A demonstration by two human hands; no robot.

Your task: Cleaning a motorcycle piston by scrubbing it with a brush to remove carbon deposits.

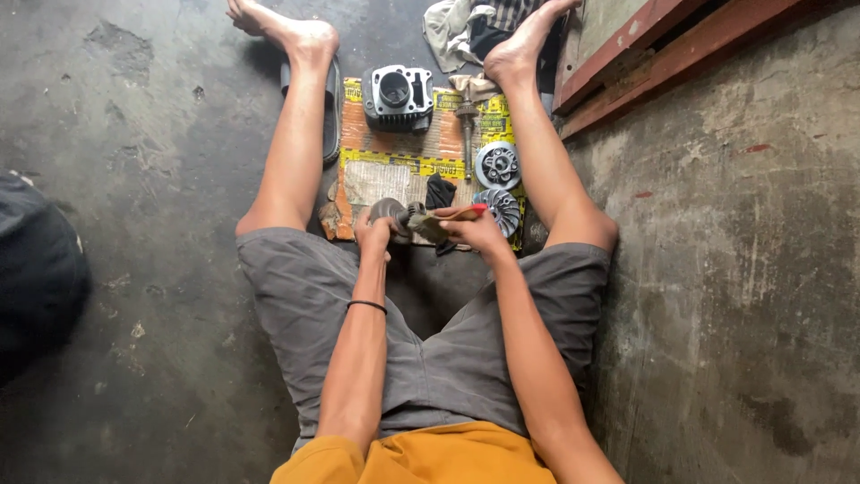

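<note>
I sit on a concrete floor with my legs spread. My left hand (372, 235) grips a round grey metal engine part (388, 211) just above my lap. My right hand (475, 231) holds a paintbrush with a red handle (457, 215), its bristles against that part. Both hands hover over the near edge of a flattened cardboard sheet (394, 161) between my legs.
On the cardboard lie a finned engine cylinder (397, 95), a long shaft (467, 134), a round pulley disc (497, 165), a finned round plate (502, 208) and a black rag (439, 190). Cloths (461, 27) lie beyond. A red wooden frame (645, 54) stands at right, a dark bag (36, 269) at left.
</note>
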